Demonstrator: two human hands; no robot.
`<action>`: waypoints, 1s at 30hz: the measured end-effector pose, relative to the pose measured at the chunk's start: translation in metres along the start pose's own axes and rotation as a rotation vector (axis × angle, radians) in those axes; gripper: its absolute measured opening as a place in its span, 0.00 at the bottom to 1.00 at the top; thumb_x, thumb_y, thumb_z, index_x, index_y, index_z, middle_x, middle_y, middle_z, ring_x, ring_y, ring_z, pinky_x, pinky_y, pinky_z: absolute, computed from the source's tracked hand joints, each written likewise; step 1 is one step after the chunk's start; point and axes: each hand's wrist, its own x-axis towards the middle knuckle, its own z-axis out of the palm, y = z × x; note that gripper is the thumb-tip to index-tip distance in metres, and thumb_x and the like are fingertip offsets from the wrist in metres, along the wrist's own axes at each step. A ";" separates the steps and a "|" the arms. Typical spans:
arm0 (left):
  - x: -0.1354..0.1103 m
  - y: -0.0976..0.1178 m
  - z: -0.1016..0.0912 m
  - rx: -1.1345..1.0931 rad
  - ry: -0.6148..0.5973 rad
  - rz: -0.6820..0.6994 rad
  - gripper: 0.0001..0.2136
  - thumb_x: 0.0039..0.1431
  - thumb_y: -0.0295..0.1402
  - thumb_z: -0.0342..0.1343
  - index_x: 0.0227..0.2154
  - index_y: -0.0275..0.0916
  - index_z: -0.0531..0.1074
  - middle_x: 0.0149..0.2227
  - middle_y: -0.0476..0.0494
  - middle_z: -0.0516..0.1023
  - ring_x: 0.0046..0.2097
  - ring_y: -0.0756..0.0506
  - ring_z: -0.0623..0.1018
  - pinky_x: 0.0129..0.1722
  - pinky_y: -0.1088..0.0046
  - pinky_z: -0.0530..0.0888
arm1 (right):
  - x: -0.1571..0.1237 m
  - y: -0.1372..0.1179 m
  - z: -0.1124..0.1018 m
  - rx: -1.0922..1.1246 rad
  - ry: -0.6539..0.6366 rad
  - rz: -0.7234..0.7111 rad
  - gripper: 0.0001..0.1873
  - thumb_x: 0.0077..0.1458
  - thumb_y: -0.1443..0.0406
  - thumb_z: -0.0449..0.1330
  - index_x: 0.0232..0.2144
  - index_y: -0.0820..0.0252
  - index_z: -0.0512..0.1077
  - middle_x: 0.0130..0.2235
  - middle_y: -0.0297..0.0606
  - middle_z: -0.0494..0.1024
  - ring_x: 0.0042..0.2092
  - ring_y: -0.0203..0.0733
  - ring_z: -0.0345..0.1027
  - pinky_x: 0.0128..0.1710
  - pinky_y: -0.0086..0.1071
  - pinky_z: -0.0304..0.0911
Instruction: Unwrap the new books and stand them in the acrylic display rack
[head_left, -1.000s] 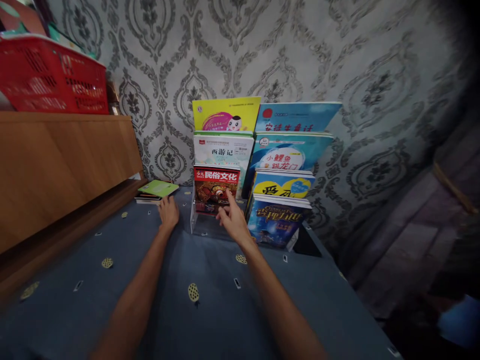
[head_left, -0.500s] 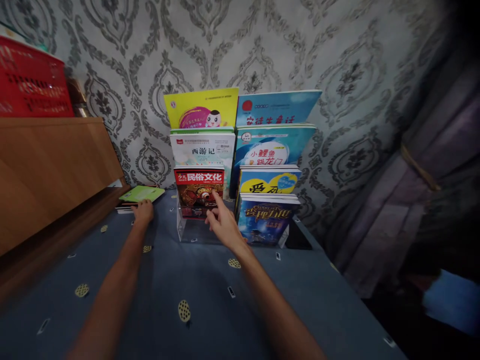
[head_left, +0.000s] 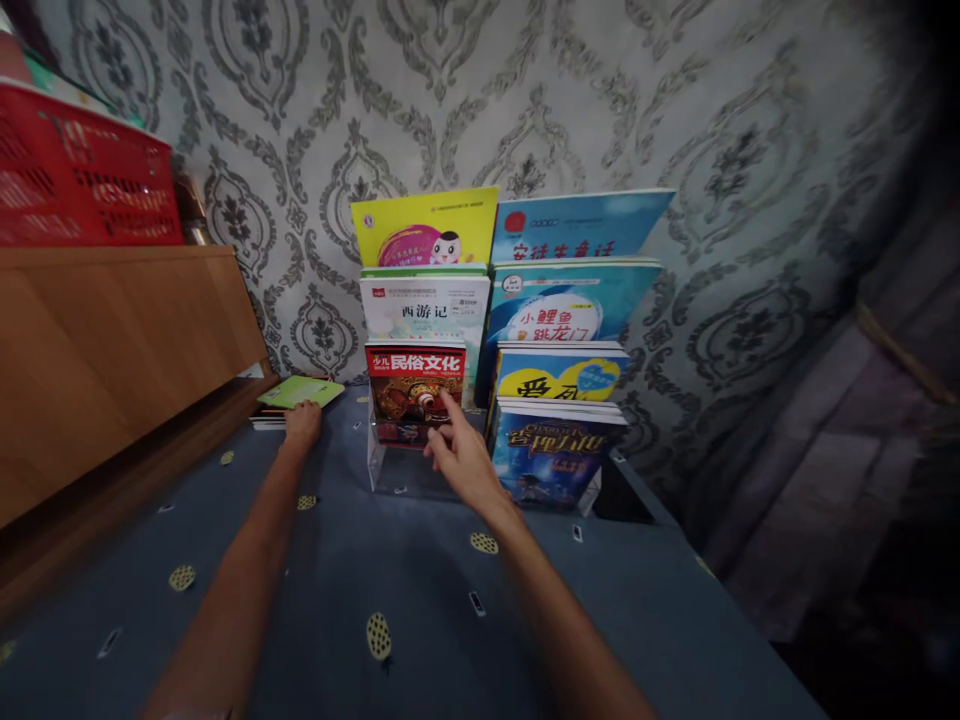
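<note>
My left hand (head_left: 303, 425) is at the near edge of a low stack of books at the left, its fingers closed over the edge of the green book (head_left: 300, 390) on top. The thumb is hidden. My right hand (head_left: 466, 462) has its index finger stretched out against the cover of a red-topped book (head_left: 416, 395), with the other fingers loosely bent and nothing held. This book stands upright at the front left of a clear rack (head_left: 375, 465). Behind it rise a pale book (head_left: 424, 310) and a yellow book (head_left: 420, 225).
The rack's right column holds a dark blue book (head_left: 555, 455), a yellow-and-blue book (head_left: 562, 375) and teal books (head_left: 585, 300) behind. A wooden cabinet (head_left: 127, 370) with a red basket (head_left: 97, 180) borders the left. Patterned wall behind; a curtain (head_left: 817, 520) hangs at right.
The view has turned slightly left, so everything appears farther right. Both hands keep nearly the same places, left at the green book and right at the red-topped book.
</note>
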 end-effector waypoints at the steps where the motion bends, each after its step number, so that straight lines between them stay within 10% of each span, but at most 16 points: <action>1: 0.001 0.000 -0.001 0.009 -0.005 0.000 0.19 0.62 0.22 0.42 0.50 0.26 0.73 0.49 0.21 0.76 0.52 0.33 0.77 0.48 0.53 0.73 | 0.000 0.000 0.000 -0.007 0.001 -0.001 0.37 0.62 0.66 0.50 0.71 0.65 0.47 0.27 0.32 0.77 0.25 0.39 0.68 0.32 0.33 0.65; 17: -0.098 -0.086 -0.007 0.215 0.031 0.081 0.20 0.64 0.22 0.39 0.53 0.31 0.71 0.52 0.25 0.74 0.56 0.34 0.73 0.54 0.54 0.68 | 0.002 -0.007 0.001 -0.022 0.007 0.001 0.36 0.62 0.68 0.51 0.70 0.66 0.49 0.26 0.33 0.78 0.25 0.40 0.69 0.35 0.36 0.68; 30: -0.063 -0.050 0.011 0.051 -0.009 0.083 0.31 0.63 0.21 0.36 0.69 0.38 0.54 0.67 0.28 0.61 0.67 0.33 0.63 0.59 0.47 0.67 | 0.002 -0.014 -0.005 -0.067 0.007 0.014 0.32 0.62 0.67 0.51 0.68 0.68 0.54 0.28 0.35 0.79 0.27 0.41 0.71 0.33 0.33 0.66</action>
